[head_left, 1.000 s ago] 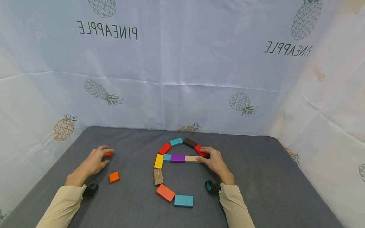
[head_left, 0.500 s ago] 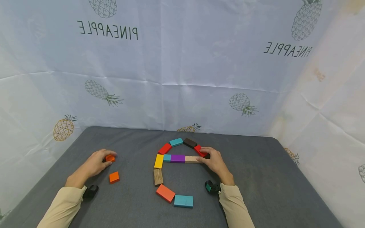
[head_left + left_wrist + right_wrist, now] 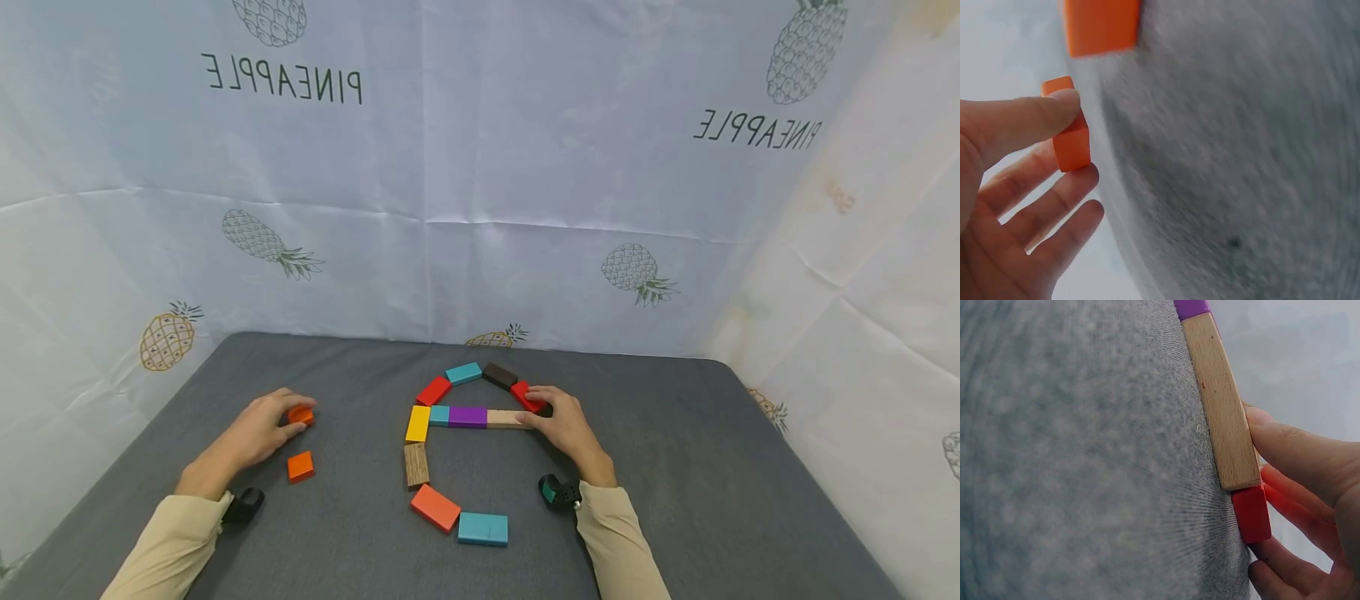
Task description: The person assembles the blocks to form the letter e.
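In the head view my left hand [image 3: 255,432] pinches an orange block [image 3: 301,416] between thumb and fingers. The left wrist view shows that block [image 3: 1072,149] with the thumb across it. A second orange block [image 3: 301,467] lies on the table nearer to me. My right hand [image 3: 564,423] rests at the right of a ring-like line of blocks. Its thumb touches a light wooden block [image 3: 504,419], while its other fingers lie at a red block [image 3: 524,395]. In the right wrist view the wooden block [image 3: 1222,403] meets the red block [image 3: 1252,514].
The line also has purple [image 3: 468,417], yellow [image 3: 417,424], dark brown [image 3: 500,376] and brown wooden [image 3: 416,465] blocks. A coral block [image 3: 436,508] and a teal block [image 3: 483,529] form its near end. A pineapple-print cloth [image 3: 480,167] hangs behind the grey table [image 3: 712,500].
My left hand has closed on the far orange block and drawn it a little to the right and toward me. The right hand stays in place.
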The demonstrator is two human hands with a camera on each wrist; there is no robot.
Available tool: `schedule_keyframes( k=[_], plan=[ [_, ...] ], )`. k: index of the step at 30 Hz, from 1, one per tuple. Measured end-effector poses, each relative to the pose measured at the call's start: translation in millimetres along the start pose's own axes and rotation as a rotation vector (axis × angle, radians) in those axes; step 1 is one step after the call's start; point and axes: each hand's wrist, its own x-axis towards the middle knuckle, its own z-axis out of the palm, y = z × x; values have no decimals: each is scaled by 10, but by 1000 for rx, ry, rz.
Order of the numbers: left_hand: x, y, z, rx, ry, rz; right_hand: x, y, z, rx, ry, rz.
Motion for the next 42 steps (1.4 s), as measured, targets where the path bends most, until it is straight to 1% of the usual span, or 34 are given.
schedule_keyframes(
  k=[4, 8, 13, 20, 23, 27, 33, 36, 39, 42],
  plan=[
    [17, 116, 3, -17, -2, -3, -2, 2, 1, 2, 1, -4],
    [38, 225, 13, -35, -19, -3, -5, 4, 1, 3, 2, -3],
    [58, 366, 48, -42, -23, 21, -6, 8, 3, -6, 4, -3],
    [76, 582, 133, -31, -22, 73, -12, 10, 0, -5, 3, 14],
    [88, 685, 154, -30, -32, 77, -11, 14, 3, -3, 5, 5],
    [97, 817, 173, -36, -42, 87, -7, 0, 2, 9, 2, 19],
    [97, 1005, 228, -32, -45, 170, -3, -26, -4, -17, 0, 45],
    [91, 1109, 241, -43, -46, 209, 6, -35, -10, -25, -5, 38],
    [93, 1214, 265, -54, -60, 240, 10, -42, -27, -25, -20, 39],
    [102, 1321, 302, -63, -91, 260, 10, -42, -39, -39, -29, 29]
  ],
)
